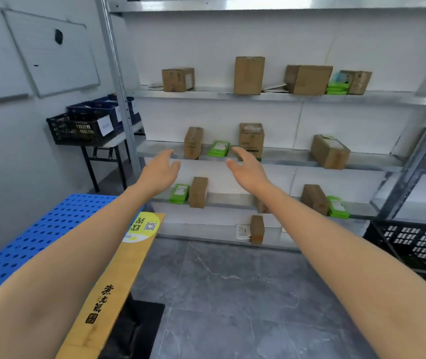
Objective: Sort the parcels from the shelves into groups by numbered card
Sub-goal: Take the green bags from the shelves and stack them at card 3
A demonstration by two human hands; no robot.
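- Firstly, at the lower left lies a long yellow-brown cardboard carton (118,278) with black printed characters and a round yellow sticker. It sits beside a blue perforated plastic panel (33,239).
- A black lattice plastic crate (413,244) stands at the right edge, low down.
- Both bare forearms reach forward toward the grey metal shelving unit (297,158).
- The left hand (159,172) has loosely spread fingers and its palm turned inward, and it holds nothing. It is level with the middle shelf's front edge.
- The right hand (245,169) has relaxed, slightly curved fingers and its palm turned inward, and it is likewise empty. Contact with the shelf cannot be determined.
- Seen between the two hands, on the middle shelf, are an upright brown cardboard parcel (193,143) and a flat green packet (219,148) with a white label.
- A taller taped brown box (251,137) stands just behind the right hand's fingertips.
- Further brown boxes and green packets are spread along the upper, middle, lower and bottom shelves, well apart.
- At the far left, dark plastic crates (82,128) bearing white cards (105,125) sit on a table. The markings on the cards are unreadable.
- A whiteboard (51,55) hangs on the wall above the table.
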